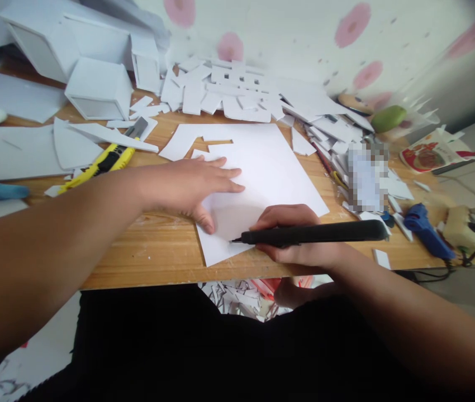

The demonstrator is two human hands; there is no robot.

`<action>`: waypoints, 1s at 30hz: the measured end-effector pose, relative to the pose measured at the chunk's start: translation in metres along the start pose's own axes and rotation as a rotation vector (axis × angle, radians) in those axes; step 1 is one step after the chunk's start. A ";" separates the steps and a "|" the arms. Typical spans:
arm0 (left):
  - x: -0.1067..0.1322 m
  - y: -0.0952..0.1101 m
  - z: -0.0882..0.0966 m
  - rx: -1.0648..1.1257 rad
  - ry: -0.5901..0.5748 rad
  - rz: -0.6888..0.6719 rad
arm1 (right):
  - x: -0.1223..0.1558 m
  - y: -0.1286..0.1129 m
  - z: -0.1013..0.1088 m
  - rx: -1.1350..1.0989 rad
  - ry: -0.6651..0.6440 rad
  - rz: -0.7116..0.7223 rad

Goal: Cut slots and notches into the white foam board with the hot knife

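Note:
A white foam board sheet (279, 162) lies on the wooden table, with a stepped notch cut out of its upper left part. My left hand (204, 184) rests flat on the sheet's left side, fingers spread and holding nothing. In my right hand (291, 229) is a slim black craft knife (317, 233), its fingers wrapped around the handle. The handle lies nearly level, and the thin pointed tip is at the sheet near its front edge. Whether the tip presses into the board I cannot tell. The palm side of my right hand is hidden.
A yellow utility knife (109, 159) lies left of the sheet. White box models (99, 86) stand at the back left. Foam board offcuts (233, 92) are heaped along the wall. A blue glue gun (428, 230) and a paper cup (430, 149) are at the right.

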State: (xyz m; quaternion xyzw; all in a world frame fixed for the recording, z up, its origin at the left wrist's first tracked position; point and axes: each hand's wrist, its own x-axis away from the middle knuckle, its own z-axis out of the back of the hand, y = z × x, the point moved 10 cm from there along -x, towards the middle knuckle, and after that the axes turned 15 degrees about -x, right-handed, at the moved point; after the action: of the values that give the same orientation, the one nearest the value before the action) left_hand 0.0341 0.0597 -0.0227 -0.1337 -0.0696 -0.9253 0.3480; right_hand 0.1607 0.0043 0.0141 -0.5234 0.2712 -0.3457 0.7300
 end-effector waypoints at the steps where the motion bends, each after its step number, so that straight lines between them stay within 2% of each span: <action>1: 0.000 -0.001 -0.001 0.006 0.002 -0.005 | 0.000 0.000 0.000 0.003 -0.005 -0.005; 6: 0.000 -0.003 -0.005 0.000 -0.008 -0.011 | 0.002 0.004 0.003 0.032 0.010 -0.066; 14: -0.002 -0.005 -0.006 -0.015 0.000 -0.029 | 0.005 0.002 0.004 0.074 -0.051 -0.061; 22: -0.001 -0.004 -0.005 -0.014 -0.013 -0.031 | 0.009 0.003 0.010 0.084 -0.040 -0.079; 30: 0.000 -0.004 -0.006 -0.018 -0.019 -0.022 | 0.025 0.014 0.020 0.061 -0.022 -0.206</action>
State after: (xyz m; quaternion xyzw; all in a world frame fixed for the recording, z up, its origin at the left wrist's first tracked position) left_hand 0.0307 0.0612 -0.0284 -0.1447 -0.0661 -0.9283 0.3361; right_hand 0.1944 -0.0005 0.0060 -0.5298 0.1974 -0.4213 0.7091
